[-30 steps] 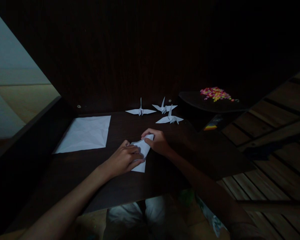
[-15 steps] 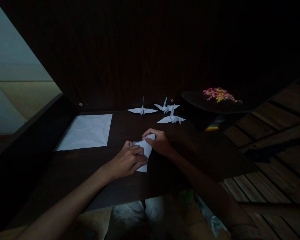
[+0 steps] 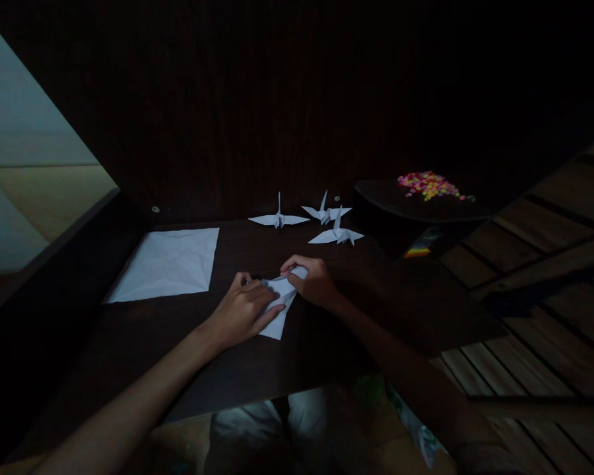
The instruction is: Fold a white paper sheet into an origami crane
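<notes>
A white sheet of origami paper (image 3: pixel 276 324), partly folded, lies on the dark desktop between my two hands. My left hand (image 3: pixel 242 309) presses on its left side, with curled fingers over the paper and the thumb stretched along it. My right hand (image 3: pixel 313 282) is closed on the paper's upper right corner, thumb on top and fingers behind. Both hands cover parts of the folds. Beyond them stand three white folded paper cranes, one on the left (image 3: pixel 278 220), one behind (image 3: pixel 325 213) and one in front (image 3: pixel 337 235).
A creased, unfolded white sheet (image 3: pixel 165 264) lies at the left of the desk. On a dark rounded shelf (image 3: pixel 376 198) at the right is a pile of small colourful pieces (image 3: pixel 430 186). A dark side panel (image 3: pixel 54 257) bounds the left; wooden slats (image 3: pixel 549 330) are at the right.
My left hand has shifted slightly left on the paper, its thumb now straighter. The paper's upper layer has moved and its lower corner points more to the left. My right hand keeps its hold.
</notes>
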Demonstrator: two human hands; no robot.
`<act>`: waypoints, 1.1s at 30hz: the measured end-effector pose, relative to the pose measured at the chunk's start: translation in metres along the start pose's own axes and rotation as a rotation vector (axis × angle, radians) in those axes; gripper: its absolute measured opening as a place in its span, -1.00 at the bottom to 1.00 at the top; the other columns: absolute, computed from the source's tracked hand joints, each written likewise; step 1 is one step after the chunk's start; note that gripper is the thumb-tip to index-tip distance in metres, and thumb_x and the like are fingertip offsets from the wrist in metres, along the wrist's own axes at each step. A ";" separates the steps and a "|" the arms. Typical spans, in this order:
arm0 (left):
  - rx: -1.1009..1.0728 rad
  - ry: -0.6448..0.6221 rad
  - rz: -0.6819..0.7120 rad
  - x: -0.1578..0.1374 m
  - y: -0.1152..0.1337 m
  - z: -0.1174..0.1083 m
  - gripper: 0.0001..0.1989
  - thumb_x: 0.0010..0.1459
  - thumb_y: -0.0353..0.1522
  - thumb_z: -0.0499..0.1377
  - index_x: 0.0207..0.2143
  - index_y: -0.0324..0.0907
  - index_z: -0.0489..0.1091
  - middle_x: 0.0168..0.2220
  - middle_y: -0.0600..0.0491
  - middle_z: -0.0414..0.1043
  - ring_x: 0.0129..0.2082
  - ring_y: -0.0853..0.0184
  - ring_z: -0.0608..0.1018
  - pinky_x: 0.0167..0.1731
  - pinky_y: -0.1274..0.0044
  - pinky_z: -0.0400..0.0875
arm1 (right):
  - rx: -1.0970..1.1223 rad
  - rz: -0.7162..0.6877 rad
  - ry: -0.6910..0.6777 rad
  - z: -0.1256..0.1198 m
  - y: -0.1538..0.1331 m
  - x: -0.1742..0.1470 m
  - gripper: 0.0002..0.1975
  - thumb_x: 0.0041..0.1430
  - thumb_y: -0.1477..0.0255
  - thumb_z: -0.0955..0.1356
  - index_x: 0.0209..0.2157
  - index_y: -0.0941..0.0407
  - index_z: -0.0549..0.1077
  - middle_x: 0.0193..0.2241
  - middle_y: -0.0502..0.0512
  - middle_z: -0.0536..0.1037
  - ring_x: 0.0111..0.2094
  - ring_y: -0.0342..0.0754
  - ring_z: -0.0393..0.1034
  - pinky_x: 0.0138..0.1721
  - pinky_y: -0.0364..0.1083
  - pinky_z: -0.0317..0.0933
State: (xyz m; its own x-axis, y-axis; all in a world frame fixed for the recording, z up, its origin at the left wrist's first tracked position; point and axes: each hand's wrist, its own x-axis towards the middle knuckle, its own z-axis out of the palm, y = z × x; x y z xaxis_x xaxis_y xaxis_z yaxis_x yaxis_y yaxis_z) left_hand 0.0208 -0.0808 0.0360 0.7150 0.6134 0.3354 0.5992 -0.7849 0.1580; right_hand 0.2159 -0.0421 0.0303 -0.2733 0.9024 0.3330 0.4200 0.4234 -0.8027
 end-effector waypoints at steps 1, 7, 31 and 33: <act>-0.007 0.005 -0.009 0.000 0.000 0.000 -0.71 0.29 -0.26 0.01 -0.20 -0.23 0.45 -0.31 -0.04 0.52 -0.26 0.25 0.47 -0.13 0.33 0.10 | -0.007 -0.005 0.002 0.000 0.000 0.000 -0.83 -0.05 0.62 0.29 -0.44 0.13 0.49 -0.46 0.00 0.56 -0.39 -0.09 0.44 -0.30 -0.14 0.23; -0.092 -0.001 -0.046 -0.001 -0.002 0.000 -0.77 0.27 -0.34 0.02 -0.15 -0.22 0.43 -0.21 -0.05 0.53 -0.16 0.22 0.49 -0.08 0.32 0.11 | -0.014 -0.023 -0.010 0.000 0.002 0.000 -0.84 -0.05 0.62 0.30 -0.44 0.14 0.48 -0.46 0.00 0.56 -0.39 -0.11 0.44 -0.29 -0.15 0.25; -0.266 -0.051 -0.052 -0.006 -0.004 0.010 -0.61 0.31 -0.36 -0.02 0.17 -0.18 0.15 -0.04 -0.12 0.42 -0.06 0.22 0.49 -0.08 0.37 0.42 | -0.076 -0.088 -0.040 0.002 0.006 0.000 -0.83 -0.05 0.63 0.29 -0.44 0.14 0.49 -0.46 0.00 0.56 -0.40 -0.12 0.44 -0.29 -0.16 0.26; -0.267 -0.033 -0.044 -0.006 -0.004 0.011 -0.58 0.31 -0.36 -0.03 0.20 -0.18 0.10 -0.01 -0.13 0.41 -0.05 0.22 0.49 -0.09 0.37 0.43 | -0.098 -0.101 -0.043 0.002 0.005 -0.001 -0.83 -0.04 0.63 0.29 -0.44 0.14 0.49 -0.45 0.01 0.56 -0.39 -0.11 0.45 -0.27 -0.15 0.26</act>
State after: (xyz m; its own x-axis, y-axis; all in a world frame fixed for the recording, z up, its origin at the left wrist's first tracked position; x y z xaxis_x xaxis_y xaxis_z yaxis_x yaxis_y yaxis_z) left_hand 0.0179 -0.0804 0.0233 0.7045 0.6465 0.2929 0.5169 -0.7502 0.4124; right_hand 0.2164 -0.0405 0.0246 -0.3544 0.8516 0.3863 0.4705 0.5194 -0.7133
